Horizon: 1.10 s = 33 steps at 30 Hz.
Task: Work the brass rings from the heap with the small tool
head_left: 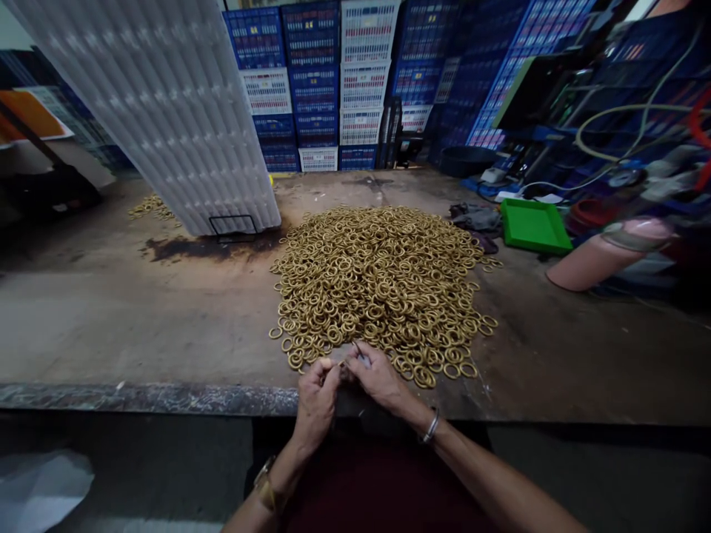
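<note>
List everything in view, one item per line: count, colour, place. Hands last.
Table: one, brown, across the middle
Rings: too many to count, gold, heaped mid-table; fewer at left
Panels: one stack, white, left of the heap
Wire frame: one, black, at the panels' foot
Crates: many, blue and white, stacked at back
Tray: one, green, right of the heap
Cloth: count unclear, grey, between heap and tray
Cylinder: one, pink, right
Clutter, far right: too dim to itemise
Bracelet: one, silver, right wrist
Left hand, right hand: two, bare, at the heap's near edge
</note>
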Motion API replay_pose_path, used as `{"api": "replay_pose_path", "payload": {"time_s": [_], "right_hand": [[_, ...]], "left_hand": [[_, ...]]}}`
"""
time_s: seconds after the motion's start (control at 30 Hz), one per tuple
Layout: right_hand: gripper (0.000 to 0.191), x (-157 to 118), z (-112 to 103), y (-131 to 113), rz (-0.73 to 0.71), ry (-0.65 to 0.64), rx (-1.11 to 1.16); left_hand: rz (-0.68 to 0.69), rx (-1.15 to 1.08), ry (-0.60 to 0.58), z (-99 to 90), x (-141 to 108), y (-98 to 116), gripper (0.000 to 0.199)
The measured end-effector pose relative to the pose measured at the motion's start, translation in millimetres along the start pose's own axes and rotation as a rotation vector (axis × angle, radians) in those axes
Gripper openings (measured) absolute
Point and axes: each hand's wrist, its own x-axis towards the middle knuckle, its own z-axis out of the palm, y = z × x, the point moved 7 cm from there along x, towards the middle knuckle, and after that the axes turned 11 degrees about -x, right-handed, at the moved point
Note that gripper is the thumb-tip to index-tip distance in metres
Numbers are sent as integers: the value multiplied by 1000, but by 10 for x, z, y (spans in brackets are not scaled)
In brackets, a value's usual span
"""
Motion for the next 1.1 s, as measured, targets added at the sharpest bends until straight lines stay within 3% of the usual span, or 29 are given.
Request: {"api": "replay_pose_path", "payload": {"time_s": [0.1,0.17,0.33,0.53,0.63,0.73,0.9,1.1], "right_hand": [[18,3,-26,-35,14,-17,-36],[18,3,-24,-40,30,-32,-23],[15,-9,8,1,64,-42,65],[16,-11,89,98,157,-106,266],[12,9,11,148,153,-25,121],[14,-1,-57,85,-9,47,-157],[11,-102,50,-46,-279,-28,-449],[12,-117,95,-62,-308,-64,-568]], "left_hand": [[156,124,-39,34,-26,125,23],[84,113,-57,47,-35,86,25],[-241,-128,-146,120,-86,-98,33],[-288,-266,-179,172,-111,-81,30],[-257,-267,-157,159,-108,-68,31],[-224,-248,-124,132,-97,-60,30],[-155,-170,-122,109,-78,-50,30],[-89,-57,-140,62,-48,-72,31]]}}
